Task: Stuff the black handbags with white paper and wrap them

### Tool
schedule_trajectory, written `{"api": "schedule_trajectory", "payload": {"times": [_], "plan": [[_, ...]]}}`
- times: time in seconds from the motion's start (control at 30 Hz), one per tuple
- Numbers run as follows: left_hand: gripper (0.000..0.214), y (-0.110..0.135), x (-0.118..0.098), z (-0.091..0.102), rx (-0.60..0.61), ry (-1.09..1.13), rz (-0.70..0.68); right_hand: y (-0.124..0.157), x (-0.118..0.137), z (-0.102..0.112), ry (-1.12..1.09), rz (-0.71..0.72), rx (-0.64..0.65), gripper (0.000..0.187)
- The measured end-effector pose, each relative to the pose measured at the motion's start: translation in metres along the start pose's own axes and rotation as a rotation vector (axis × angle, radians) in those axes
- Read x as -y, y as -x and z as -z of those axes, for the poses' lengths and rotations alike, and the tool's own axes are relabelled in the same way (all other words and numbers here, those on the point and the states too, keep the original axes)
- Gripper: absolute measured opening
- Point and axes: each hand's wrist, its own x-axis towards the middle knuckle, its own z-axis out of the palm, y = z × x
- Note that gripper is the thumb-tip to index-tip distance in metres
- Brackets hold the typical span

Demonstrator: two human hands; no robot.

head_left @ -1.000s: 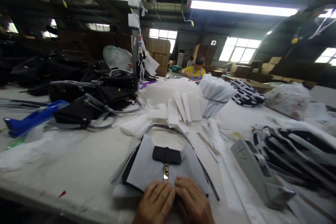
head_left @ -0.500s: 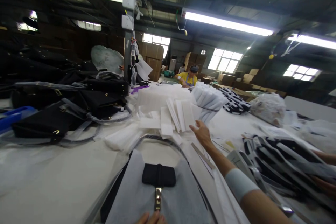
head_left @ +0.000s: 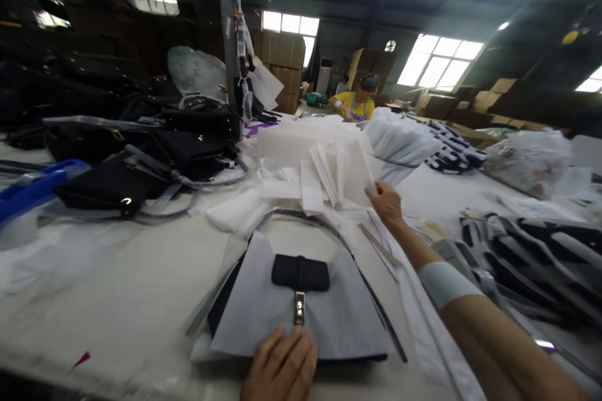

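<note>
A black handbag lies before me, its front under a sheet of pale tissue paper [head_left: 239, 316]. A black flap tab [head_left: 301, 272] with a gold clasp [head_left: 300, 308] shows on top of the paper. Its handle [head_left: 301, 218], wrapped in clear film, arches away from me. My left hand [head_left: 282, 363] rests flat on the bag's near edge, fingers stretched just below the clasp. Further off, my right hand [head_left: 388, 203] pinches the edge of a thin white foam sheet [head_left: 358, 172] at the right side of a pile of white pieces [head_left: 313, 187].
Several black handbags [head_left: 113, 182] are heaped on the left, near a blue plastic object [head_left: 42, 188]. Wrapped dark straps [head_left: 540, 263] lie at right. Thin grey strips [head_left: 379, 244] are beside the bag. A person in yellow [head_left: 355, 105] is across the table [head_left: 117, 301].
My right hand has reached the foam sheet and pulled it upright, away from the pile. More of my left hand shows on the bag. The view has tilted down.
</note>
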Motion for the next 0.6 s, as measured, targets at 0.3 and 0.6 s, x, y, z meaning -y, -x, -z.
{"api": "schedule_trajectory", "payload": {"times": [0.3,0.6], "plan": [[0.034,-0.009,-0.012,0.019,0.025,0.171,0.167,0.204,0.066,0.075,-0.026,0.967,0.28,0.049],[0.033,-0.006,-0.013,0.019,0.021,0.185,0.187,0.263,0.044,0.044,0.178,0.888,0.352,0.061]]}}
